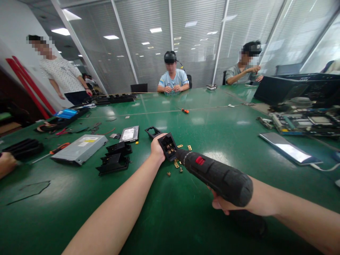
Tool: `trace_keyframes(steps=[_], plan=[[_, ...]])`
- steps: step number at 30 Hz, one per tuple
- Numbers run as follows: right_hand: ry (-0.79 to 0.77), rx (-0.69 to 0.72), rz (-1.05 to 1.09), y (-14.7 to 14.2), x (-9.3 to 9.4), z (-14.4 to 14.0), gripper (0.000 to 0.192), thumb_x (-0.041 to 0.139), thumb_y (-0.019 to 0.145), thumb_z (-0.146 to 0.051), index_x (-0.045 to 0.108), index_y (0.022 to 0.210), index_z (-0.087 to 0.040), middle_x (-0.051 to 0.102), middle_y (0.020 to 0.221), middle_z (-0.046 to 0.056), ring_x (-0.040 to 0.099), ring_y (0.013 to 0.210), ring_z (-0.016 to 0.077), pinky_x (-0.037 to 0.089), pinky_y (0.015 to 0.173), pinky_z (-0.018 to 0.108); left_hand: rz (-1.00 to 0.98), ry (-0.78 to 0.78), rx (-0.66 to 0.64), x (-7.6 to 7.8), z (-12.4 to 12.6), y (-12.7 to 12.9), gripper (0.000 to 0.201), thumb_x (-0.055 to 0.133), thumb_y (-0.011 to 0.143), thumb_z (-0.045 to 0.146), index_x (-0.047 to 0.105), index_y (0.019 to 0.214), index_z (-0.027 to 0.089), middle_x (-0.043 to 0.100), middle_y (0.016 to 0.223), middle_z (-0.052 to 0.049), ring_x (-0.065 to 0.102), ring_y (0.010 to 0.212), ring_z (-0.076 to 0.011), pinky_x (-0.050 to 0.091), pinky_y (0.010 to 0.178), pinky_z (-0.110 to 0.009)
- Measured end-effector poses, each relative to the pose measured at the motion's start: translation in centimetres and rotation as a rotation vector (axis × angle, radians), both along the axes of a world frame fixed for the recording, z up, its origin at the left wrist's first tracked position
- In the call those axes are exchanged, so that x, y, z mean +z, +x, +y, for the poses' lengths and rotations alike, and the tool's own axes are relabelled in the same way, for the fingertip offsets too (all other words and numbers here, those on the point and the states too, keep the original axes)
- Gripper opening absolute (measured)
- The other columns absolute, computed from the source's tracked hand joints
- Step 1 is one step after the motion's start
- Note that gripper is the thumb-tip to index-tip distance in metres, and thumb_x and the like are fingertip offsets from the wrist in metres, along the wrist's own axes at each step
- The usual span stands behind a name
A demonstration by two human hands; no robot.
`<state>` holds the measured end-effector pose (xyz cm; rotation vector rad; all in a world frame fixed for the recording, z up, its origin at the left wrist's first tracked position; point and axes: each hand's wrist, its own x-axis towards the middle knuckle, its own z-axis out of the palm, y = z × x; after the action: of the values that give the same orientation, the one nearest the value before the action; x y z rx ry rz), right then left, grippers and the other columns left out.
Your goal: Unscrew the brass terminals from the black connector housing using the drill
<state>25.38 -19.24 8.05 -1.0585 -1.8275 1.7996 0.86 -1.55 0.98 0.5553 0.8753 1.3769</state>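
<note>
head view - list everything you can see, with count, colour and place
table: 1, green, fills the view
black socket part: 1, black, table centre, in the left hand
electric screwdriver: 1, black with red switch, in the right hand, tip at the socket part
loose brass bits: several, brass, on the table by the socket part
optical drive: 1, grey, left of centre
hard drive: 1, silver and black, behind the brackets
black brackets: a small pile, black, left of the hand
circuit board: 1, far right
computer case: 1, black, far right
small screwdriver: 1, orange, mid table
people: 3, two seated at the far side, one standing left
left hand: 1, gripping the socket part
right hand: 1, around the screwdriver
</note>
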Motion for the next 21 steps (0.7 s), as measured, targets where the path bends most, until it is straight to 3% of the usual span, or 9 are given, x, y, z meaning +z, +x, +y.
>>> trace_keyframes(steps=[14, 17, 21], plan=[[-0.041, -0.039, -0.043, -0.3, 0.4, -0.5, 0.033, 0.086, 0.074, -0.033, 0.055, 0.074, -0.02, 0.059, 0.065, -0.004, 0.058, 0.059, 0.0119, 0.047, 0.057, 0.024, 0.019, 0.029, -0.02, -0.8, 0.4, -0.3, 0.014, 0.072, 0.073, 0.031, 0.067, 0.076, 0.018, 0.066, 0.063, -0.002, 0.065, 0.054, -0.02, 0.053, 0.058, -0.033], [-0.068, -0.056, -0.04, 0.0, 0.0, -0.4, 0.035, 0.086, 0.074, -0.035, 0.056, 0.082, -0.02, 0.059, 0.068, -0.005, 0.061, 0.061, 0.013, 0.048, 0.058, 0.025, 0.003, 0.027, -0.012, -1.0, 0.4, -0.4, 0.014, 0.072, 0.072, 0.03, 0.067, 0.077, 0.019, 0.067, 0.064, -0.002, 0.066, 0.055, -0.0196, 0.053, 0.06, -0.033], [-0.093, -0.113, -0.024, 1.1, -1.9, 0.0, 0.041, 0.085, 0.081, -0.043, 0.063, 0.107, -0.022, 0.066, 0.079, -0.003, 0.067, 0.064, 0.0148, 0.055, 0.064, 0.029, -0.005, 0.009, -0.01, -1.3, 0.5, -0.5, 0.016, 0.073, 0.071, 0.032, 0.069, 0.077, 0.018, 0.067, 0.064, -0.002, 0.065, 0.056, -0.0195, 0.052, 0.061, -0.032]])
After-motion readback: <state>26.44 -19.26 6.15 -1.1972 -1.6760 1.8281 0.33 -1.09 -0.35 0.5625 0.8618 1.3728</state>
